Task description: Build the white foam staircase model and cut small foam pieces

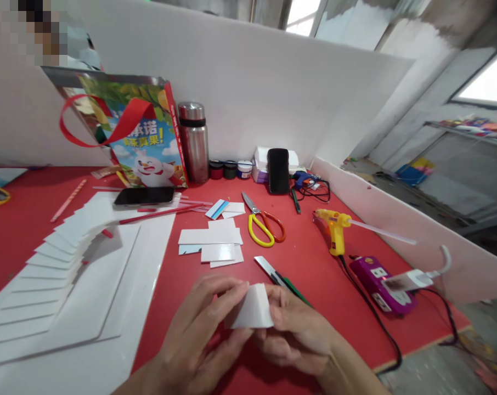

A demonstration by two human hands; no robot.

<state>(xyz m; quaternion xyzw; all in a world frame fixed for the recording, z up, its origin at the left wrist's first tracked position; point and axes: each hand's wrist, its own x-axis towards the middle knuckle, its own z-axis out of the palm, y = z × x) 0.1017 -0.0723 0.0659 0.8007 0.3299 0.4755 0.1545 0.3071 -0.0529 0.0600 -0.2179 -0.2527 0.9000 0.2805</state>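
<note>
A small white piece [254, 310] is being held above the red table [306, 241], toward six o'clock in the view, the left hand [188, 326] closing its fingers and thumb on one side and the right hand [300, 329] pinching the other. From it, a utility knife [282, 278] is lying near at one o'clock, scissors [255, 210] at twelve, white card pieces [209, 236] at eleven.

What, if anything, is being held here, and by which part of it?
A small white, flat-faced, card-like piece: the left hand holds its left side, the right hand its right edge.
</note>
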